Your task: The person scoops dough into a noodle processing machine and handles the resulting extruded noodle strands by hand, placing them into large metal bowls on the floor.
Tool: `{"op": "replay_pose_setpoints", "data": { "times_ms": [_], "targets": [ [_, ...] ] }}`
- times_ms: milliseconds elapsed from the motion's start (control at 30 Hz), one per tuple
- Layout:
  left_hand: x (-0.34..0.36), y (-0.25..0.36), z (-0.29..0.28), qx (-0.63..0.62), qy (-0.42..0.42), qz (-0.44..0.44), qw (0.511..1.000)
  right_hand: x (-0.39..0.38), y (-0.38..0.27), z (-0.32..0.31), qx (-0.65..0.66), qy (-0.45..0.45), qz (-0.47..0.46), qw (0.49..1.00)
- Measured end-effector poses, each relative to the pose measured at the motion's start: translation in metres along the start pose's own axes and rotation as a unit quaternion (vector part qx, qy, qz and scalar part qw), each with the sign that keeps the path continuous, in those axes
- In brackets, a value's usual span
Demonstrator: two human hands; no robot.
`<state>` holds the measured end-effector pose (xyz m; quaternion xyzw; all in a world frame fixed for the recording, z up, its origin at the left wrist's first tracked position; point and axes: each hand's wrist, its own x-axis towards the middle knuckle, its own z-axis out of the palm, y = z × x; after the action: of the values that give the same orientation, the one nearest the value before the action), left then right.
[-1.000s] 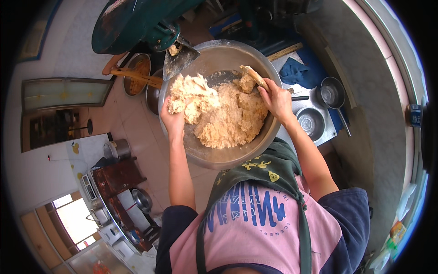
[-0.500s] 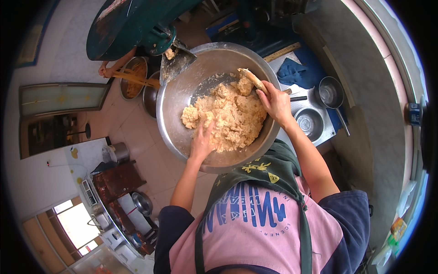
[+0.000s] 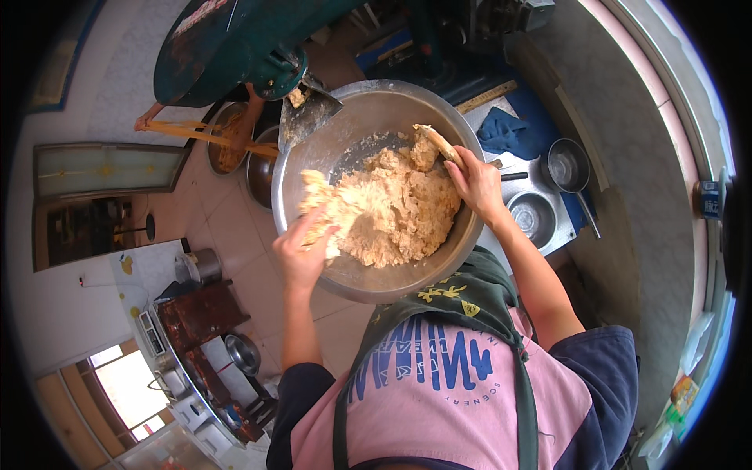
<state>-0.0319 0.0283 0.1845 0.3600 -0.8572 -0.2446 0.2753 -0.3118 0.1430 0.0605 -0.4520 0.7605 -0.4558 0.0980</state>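
Both Hands at the Bowl: Shaggy Dough Between Two Grips

A worker's left hand [image 3: 304,247] meets a rough, pale dough [image 3: 403,215] at the near left rim of a wide steel bowl [image 3: 403,102]. The dough lies up and to the right of that hand, its longer spread running from the fingers toward the bowl's right wall. The left hand is the nearer, touching a blurred clump with its fingers curved; whether they have closed on it cannot be told. At the right rim, the right hand [image 3: 476,184] pinches a pale stick [image 3: 439,142] that slants inward, its tip beside a lump of dough.

A green machine [image 3: 223,55] with a metal paddle [image 3: 309,113] overhangs the far left rim; beyond, a co-worker's hand [image 3: 142,122] holds long tan strips [image 3: 174,129].

Yellow characters mark the dark green apron [image 3: 403,319], blue lettering crosses the pink shirt [image 3: 462,419], and a small blue container [image 3: 710,198] at far right bears white characters.
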Motion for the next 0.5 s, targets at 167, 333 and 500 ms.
{"op": "replay_pose_setpoints", "data": {
  "times_ms": [167, 333, 500],
  "targets": [
    [0.026, 0.018, -0.012, -0.003, -0.004, -0.002, 1.000, 0.000, 0.003, -0.004, -0.005, 0.004, 0.009, 1.000],
    [0.035, -0.013, 0.065, 0.021, -0.333, -0.164, 0.928, 0.002, -0.005, -0.001, 0.001, -0.012, 0.013, 1.000],
    [0.067, -0.058, 0.157, 0.252, -0.336, -0.066, 0.905, 0.002, -0.007, -0.004, 0.010, -0.005, 0.012, 1.000]
  ]
}}
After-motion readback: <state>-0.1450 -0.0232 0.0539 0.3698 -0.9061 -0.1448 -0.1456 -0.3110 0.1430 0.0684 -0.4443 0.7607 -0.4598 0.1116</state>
